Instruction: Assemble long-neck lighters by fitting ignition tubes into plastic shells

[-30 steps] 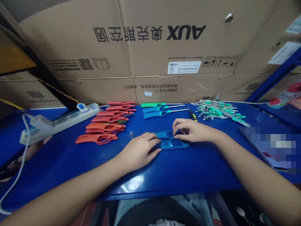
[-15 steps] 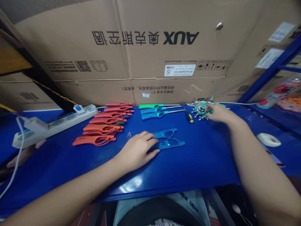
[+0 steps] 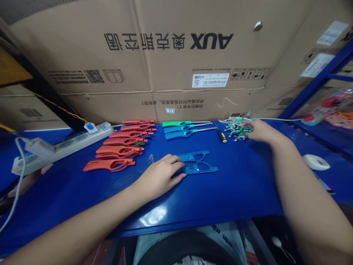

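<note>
Two blue lighter casing halves (image 3: 202, 168) lie side by side on the blue table. My left hand (image 3: 162, 176) rests over their left ends, fingers bent around them. At the back right is a pile of lighter inner parts (image 3: 234, 128), green, white and black with metal rods. My right hand (image 3: 259, 131) is at this pile's right side, its fingers curled on a green piece; the fingertips are partly hidden. A black-and-yellow screwdriver (image 3: 221, 136) lies just left of the pile. Small screws (image 3: 150, 158) sit beyond my left hand.
Red and orange lighter casings (image 3: 110, 164) form a stack at left. Green and blue lighters with metal rods (image 3: 179, 135) lie at the back. A white power strip (image 3: 70, 144) stands far left, a white oval object (image 3: 316, 162) at right. A cardboard sheet (image 3: 171, 81) walls the back.
My right hand has shifted slightly to the right at the pile, fingers still among the parts. My left hand stays on the blue casing halves. The view has tilted a little.
</note>
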